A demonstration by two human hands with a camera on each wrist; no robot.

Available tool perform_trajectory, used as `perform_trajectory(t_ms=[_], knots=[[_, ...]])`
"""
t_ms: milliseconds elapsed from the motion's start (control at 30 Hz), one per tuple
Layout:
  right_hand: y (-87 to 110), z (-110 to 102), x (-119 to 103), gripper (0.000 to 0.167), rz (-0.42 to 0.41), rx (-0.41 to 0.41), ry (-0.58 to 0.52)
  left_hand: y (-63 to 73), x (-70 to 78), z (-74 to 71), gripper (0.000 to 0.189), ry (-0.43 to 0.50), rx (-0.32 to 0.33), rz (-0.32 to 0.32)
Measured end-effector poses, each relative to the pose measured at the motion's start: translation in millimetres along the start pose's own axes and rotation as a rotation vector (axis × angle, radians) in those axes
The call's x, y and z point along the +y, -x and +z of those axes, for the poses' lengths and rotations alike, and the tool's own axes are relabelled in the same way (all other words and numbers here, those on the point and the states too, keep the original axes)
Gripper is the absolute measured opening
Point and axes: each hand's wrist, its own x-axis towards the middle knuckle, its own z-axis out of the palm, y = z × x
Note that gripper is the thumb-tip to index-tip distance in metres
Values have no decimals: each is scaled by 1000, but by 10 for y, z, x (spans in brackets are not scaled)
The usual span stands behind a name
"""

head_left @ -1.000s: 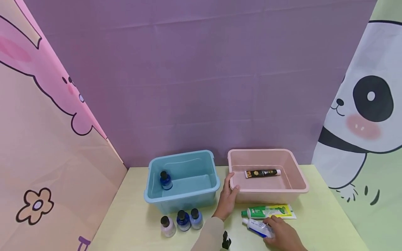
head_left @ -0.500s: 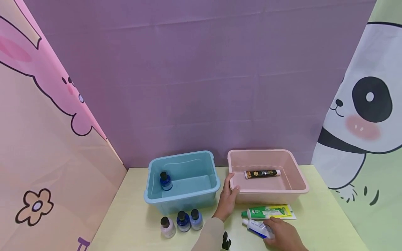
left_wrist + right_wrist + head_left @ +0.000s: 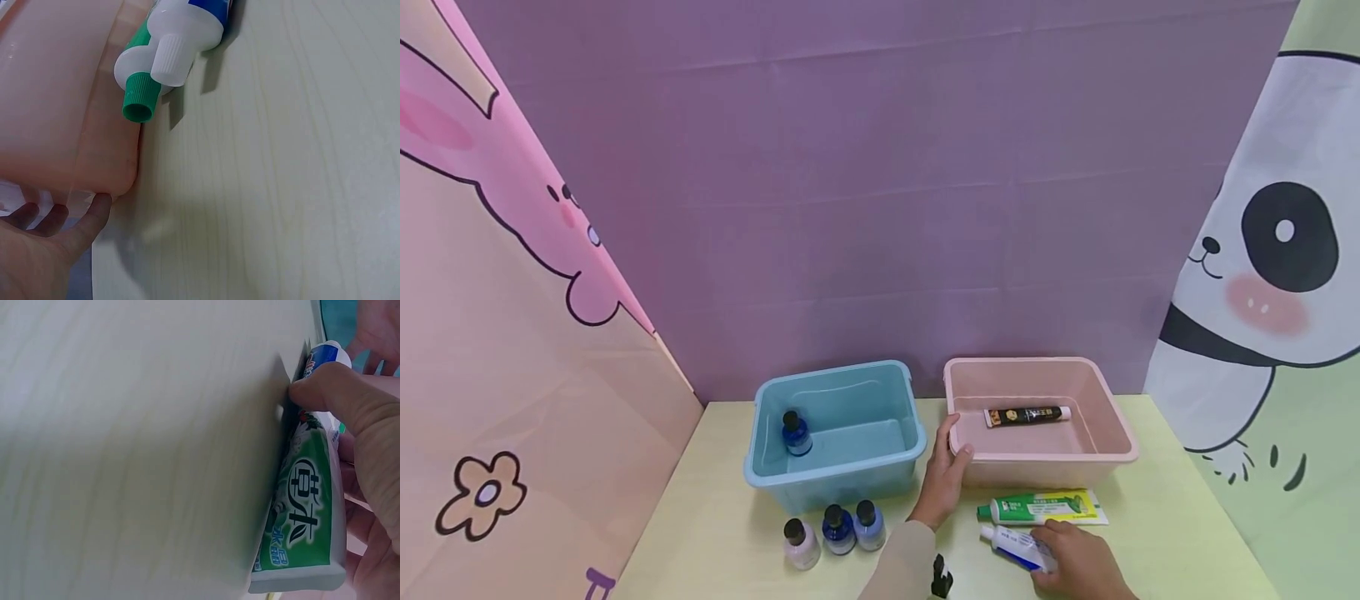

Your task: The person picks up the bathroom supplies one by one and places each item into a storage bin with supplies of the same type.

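Note:
My left hand (image 3: 942, 483) holds the near left corner of a pink plastic bin (image 3: 1037, 472), its thumb on the front and the other fingers along the side. A black toothpaste tube (image 3: 1027, 416) lies inside that bin. My right hand (image 3: 1077, 560) grips a white and blue toothpaste tube (image 3: 1015, 543) between thumb and fingers, low over the table. The right wrist view shows a green panel on this toothpaste tube (image 3: 306, 506). Between it and the bin lies a green and yellow toothpaste tube (image 3: 1047, 507) with a green cap.
To the left stands a blue plastic bin (image 3: 842, 468) with a dark blue bottle (image 3: 797, 434) inside. In front of it stand a pale pink bottle (image 3: 801, 546), a dark blue bottle (image 3: 838, 532) and a light blue bottle (image 3: 870, 527). A purple backdrop (image 3: 850, 208) rises behind.

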Motion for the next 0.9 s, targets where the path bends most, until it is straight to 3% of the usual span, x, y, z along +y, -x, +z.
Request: perform_trajectory(t_ms=[200,467,700,900], knots=[[-19,-35,24,52,39,-51,-17,0,-2,5,53,1,1,-9],[-5,-101,37,52,-19,3,36,-6,5,-6,54,-6,7,3],[18,-117,63,49,-90,99,82,-5,-4,-3,54,-6,3,1],[8,-176,53,50,-70,107,83,-14,-14,6,54,15,-5,3]])
